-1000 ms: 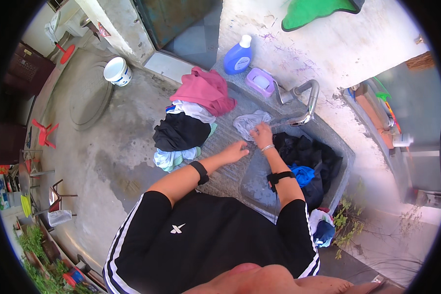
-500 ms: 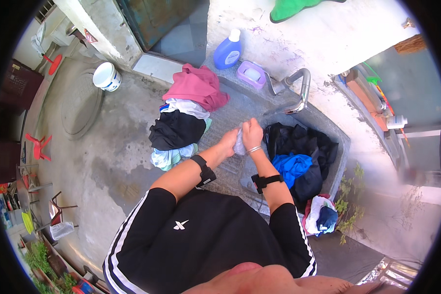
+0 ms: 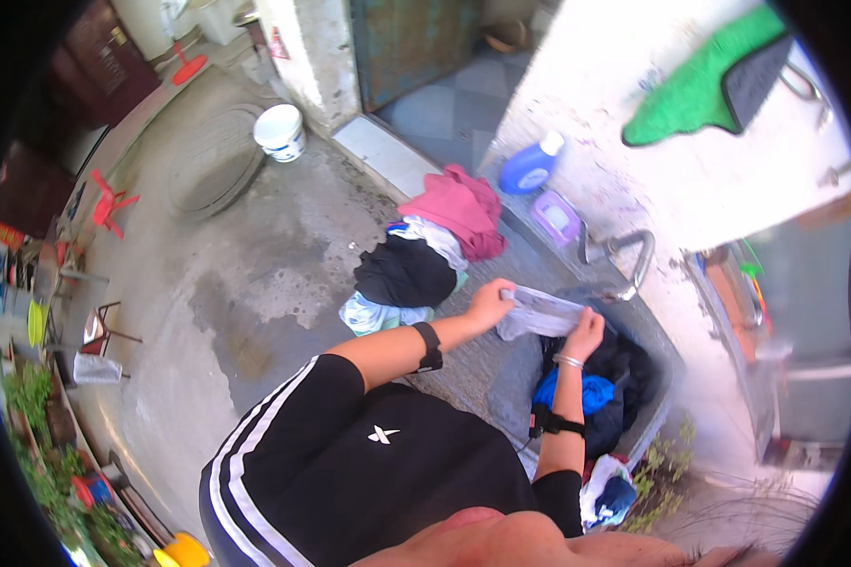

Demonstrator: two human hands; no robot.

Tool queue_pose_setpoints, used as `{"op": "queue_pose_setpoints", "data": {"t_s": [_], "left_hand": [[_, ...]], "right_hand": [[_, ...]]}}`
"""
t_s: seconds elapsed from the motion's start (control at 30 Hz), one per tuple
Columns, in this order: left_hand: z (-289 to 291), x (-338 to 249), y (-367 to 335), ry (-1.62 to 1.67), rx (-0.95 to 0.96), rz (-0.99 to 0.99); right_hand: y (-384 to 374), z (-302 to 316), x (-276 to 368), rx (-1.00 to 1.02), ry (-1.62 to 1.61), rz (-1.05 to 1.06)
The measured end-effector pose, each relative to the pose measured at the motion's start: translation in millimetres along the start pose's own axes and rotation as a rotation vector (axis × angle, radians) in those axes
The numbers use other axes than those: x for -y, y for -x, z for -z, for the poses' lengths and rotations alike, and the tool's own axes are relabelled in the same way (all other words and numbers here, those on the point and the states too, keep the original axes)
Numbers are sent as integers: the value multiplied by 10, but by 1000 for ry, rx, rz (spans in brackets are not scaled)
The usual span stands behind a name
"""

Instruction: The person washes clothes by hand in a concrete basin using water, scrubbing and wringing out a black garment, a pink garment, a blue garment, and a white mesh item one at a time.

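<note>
My left hand (image 3: 491,304) and my right hand (image 3: 587,333) grip opposite ends of a small pale grey garment (image 3: 539,314), stretched out between them above a stone washing sink (image 3: 501,364). Its exact kind cannot be made out. Fingers of both hands are closed on the cloth. Beyond my left hand, a pile of laundry lies at the sink's left edge: a pink garment (image 3: 459,210), white cloth and a black garment (image 3: 402,271), with pale blue cloth (image 3: 378,315) under them. Close below my right hand, dark clothes (image 3: 633,378) and a blue cloth (image 3: 591,392) fill the basin.
A metal faucet (image 3: 645,260) arches over the sink's back, beside a purple soap box (image 3: 556,217) and a blue detergent bottle (image 3: 529,168). More clothes (image 3: 607,496) sit at the near right corner. A white bucket (image 3: 281,132) stands on the concrete floor.
The pale garment, bunched between my hands before, is now spread out, with my hands farther apart. The view has shifted, bringing more of the green cloth on the wall into sight.
</note>
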State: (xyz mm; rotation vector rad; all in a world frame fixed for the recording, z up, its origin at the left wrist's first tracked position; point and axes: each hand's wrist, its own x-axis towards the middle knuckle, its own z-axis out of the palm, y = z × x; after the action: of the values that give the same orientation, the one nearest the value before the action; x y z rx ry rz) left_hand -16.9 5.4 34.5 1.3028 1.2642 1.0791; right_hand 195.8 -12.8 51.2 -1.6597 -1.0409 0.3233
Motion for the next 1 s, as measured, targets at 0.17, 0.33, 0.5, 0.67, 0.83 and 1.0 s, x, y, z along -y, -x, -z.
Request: {"op": "queue_pose_setpoints", "data": {"t_s": [0.17,0.33,0.5,0.67,0.83,1.0], "left_hand": [[174,-480,-139,-200,-5,-397],[376,-791,-88,-456,4,-308],[594,-291,-47,-1000,528,24],[519,-112,134,-978,598,-20],[323,-17,132,-882,637,-112],[211,383,46,-721,585,-20]], "right_hand": [[-112,30,603,-69,-221,67],[90,84,824,-17,-63,152],[245,109,21,1308,244,-301],[147,-164,-528,909,263,-135],[332,-679,-929,516,493,277],[479,-795,-845,603,643,290]]}}
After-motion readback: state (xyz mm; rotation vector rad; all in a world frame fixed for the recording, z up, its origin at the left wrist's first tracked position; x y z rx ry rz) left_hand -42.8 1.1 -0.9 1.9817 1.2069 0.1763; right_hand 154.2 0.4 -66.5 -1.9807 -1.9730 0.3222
